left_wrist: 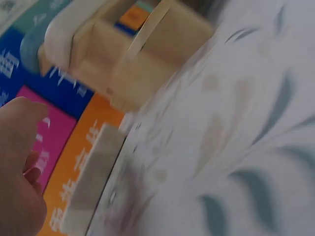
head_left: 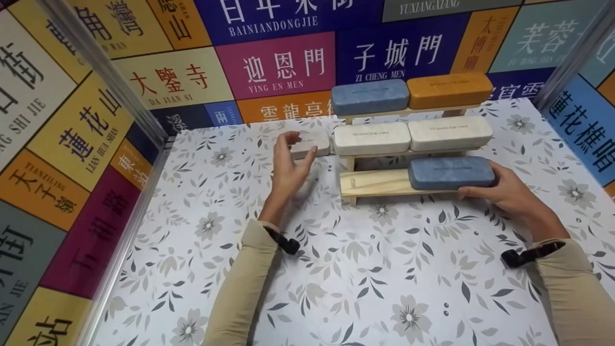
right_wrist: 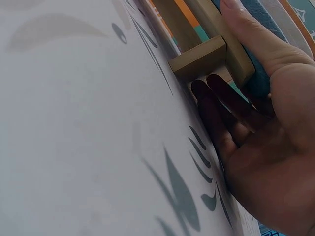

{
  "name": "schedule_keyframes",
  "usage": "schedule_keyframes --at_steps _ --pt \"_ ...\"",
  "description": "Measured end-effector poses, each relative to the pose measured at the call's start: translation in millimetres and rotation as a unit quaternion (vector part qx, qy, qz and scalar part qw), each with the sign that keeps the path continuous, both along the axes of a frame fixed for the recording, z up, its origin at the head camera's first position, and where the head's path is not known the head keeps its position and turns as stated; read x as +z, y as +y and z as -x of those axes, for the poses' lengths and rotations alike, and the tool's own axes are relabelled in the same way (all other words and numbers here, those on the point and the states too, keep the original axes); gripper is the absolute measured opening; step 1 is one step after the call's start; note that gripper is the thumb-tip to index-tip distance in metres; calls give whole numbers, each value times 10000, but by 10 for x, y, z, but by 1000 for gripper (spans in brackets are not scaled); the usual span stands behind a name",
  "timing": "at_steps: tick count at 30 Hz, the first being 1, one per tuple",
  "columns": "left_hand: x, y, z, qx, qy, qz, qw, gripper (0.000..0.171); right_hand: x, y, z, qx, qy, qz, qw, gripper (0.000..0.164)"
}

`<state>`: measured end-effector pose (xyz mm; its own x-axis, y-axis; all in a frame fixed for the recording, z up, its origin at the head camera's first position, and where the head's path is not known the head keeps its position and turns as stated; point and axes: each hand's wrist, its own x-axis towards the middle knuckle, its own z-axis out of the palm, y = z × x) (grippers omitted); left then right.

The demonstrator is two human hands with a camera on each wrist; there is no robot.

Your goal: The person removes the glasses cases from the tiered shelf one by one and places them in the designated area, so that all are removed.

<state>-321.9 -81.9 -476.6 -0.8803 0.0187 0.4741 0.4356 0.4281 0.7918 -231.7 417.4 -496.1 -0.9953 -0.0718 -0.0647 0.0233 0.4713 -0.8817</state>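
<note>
A stepped wooden stand point(head_left: 375, 183) holds several glasses cases. On its bottom step, to the right, lies a blue glasses case point(head_left: 451, 173). My right hand point(head_left: 516, 192) grips that case at its right end, thumb point(right_wrist: 256, 34) along the front side. Two of its fingers point(right_wrist: 221, 101) extend below the step in the right wrist view. A whitish glasses case point(head_left: 312, 145) lies on the table left of the stand. My left hand point(head_left: 290, 168) is beside it, thumb and fingers spread apart. In the left wrist view a gap shows between the left hand and this case point(left_wrist: 93, 182).
The middle step carries two white glasses cases point(head_left: 372, 138). On the top step sit another blue case point(head_left: 370, 97) and an orange case point(head_left: 450, 91). A floral cloth point(head_left: 355, 288) covers the table. Colourful printed panels point(head_left: 276, 62) stand behind and at both sides.
</note>
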Motion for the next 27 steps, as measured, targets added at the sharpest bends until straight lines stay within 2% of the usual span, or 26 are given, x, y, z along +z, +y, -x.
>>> schedule_keyframes --at_steps 4,9,12,14,16,19,23,27 --pt "44 174 -138 -464 464 -49 9978 37 -2 0 5 13 -20 39 10000 85" --pt "91 386 -285 -694 1121 -174 9911 29 -19 4 7 69 10 36 10000 86" --pt "108 542 -402 -1151 1294 -169 9847 25 -27 4 6 108 36 82 9999 85" --pt "118 657 -489 -1633 1183 1 9795 25 -29 4 7 128 68 133 9998 84" --pt "130 782 -564 -2085 923 255 9733 28 -31 4 11 133 136 129 9997 84" --pt "134 974 -647 -2512 490 797 9634 39 -31 -1 14 133 234 70 9996 83" --pt "132 1220 -698 -2571 95 1463 9552 54 -29 -16 13 157 308 37 9994 81" --pt "136 1442 -697 -2341 -185 1885 9536 66 -24 -28 13 193 278 41 9994 82"
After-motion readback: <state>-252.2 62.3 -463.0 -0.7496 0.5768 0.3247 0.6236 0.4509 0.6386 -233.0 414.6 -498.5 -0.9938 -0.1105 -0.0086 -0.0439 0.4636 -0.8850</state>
